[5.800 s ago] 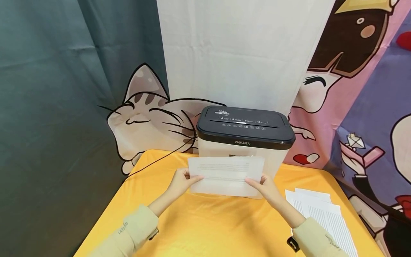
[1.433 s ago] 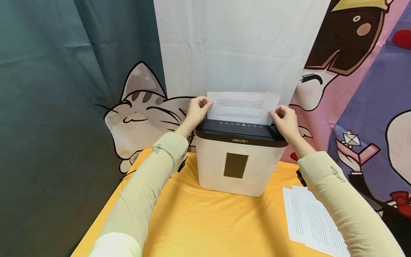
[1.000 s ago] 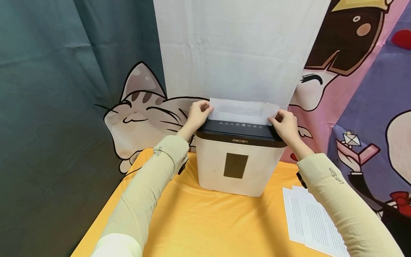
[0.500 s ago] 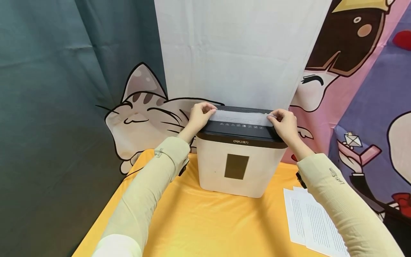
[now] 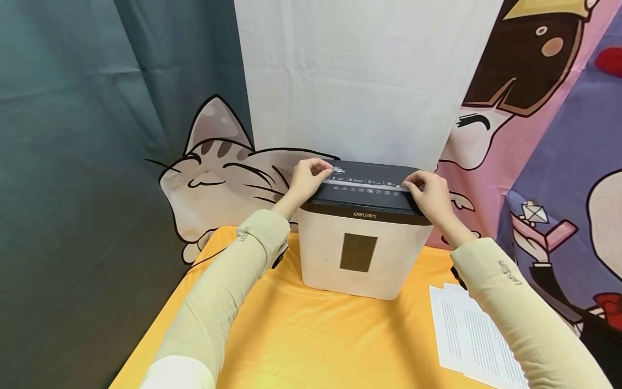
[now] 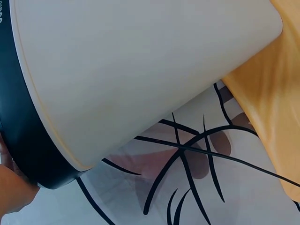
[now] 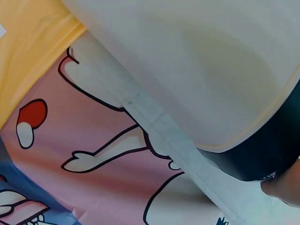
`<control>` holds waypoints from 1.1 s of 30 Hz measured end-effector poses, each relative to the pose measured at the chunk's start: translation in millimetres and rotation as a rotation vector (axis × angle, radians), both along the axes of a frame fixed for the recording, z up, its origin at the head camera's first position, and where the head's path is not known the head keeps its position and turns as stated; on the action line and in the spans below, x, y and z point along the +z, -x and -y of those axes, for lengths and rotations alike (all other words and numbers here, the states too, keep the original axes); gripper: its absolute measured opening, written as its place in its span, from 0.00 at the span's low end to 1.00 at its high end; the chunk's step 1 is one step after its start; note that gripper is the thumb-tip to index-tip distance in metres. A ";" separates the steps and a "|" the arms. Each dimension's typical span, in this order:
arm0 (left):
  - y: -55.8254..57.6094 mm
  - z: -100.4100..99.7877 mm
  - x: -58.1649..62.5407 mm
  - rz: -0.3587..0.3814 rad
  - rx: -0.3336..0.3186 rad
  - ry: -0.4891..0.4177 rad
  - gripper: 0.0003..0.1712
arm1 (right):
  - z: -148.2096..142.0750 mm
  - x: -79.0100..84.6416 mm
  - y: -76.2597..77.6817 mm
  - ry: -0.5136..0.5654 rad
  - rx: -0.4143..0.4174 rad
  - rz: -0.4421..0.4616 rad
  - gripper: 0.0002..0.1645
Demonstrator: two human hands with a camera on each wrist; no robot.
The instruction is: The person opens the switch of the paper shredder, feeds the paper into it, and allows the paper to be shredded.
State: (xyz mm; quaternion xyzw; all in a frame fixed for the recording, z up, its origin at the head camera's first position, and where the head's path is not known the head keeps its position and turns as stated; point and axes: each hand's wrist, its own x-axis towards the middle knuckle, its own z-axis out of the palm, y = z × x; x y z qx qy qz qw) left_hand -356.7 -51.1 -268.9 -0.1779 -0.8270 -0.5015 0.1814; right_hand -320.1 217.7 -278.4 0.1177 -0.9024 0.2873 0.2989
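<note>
A paper shredder point(image 5: 362, 248) with a white bin and a dark lid point(image 5: 376, 201) stands on the yellow-covered table. Only a thin strip of a sheet of paper point(image 5: 364, 185) shows above the slot in the lid. My left hand point(image 5: 307, 179) hovers over the lid's left end, its fingertips just above the strip and apart from it. My right hand point(image 5: 431, 195) is at the strip's right end, thumb and finger close to it; whether they pinch it I cannot tell. In both wrist views the shredder bin point(image 6: 117, 70) hides most of the hand.
Several printed sheets point(image 5: 478, 329) lie on the yellow cloth point(image 5: 301, 340) at the right, partly under the right sleeve point(image 5: 515, 297). A black cord point(image 5: 206, 259) runs left from the shredder. A printed curtain point(image 5: 364, 81) hangs close behind.
Earlier, both hands held the sheet in front of the shredder, then above its lid. The sheet has since sunk into the slot to a thin strip. The left fingertips have come off it.
</note>
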 end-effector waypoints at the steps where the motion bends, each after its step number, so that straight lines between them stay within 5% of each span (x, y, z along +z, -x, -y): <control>1: -0.2 -0.1 -0.4 0.001 -0.001 -0.002 0.07 | -0.3 0.4 -0.3 0.012 0.000 0.003 0.09; 11: -5.1 -2.4 -6.6 -0.022 -0.068 -0.028 0.07 | -4.8 -3.5 -16.6 0.095 0.011 -0.052 0.09; 26: -31.5 -7.1 -15.1 -0.075 -0.197 -0.084 0.08 | -8.0 -6.1 -46.3 0.226 0.043 -0.184 0.07; 33: -46.5 -5.1 -25.1 -0.192 -0.209 0.122 0.06 | -16.4 -8.9 -66.8 0.310 0.051 -0.212 0.05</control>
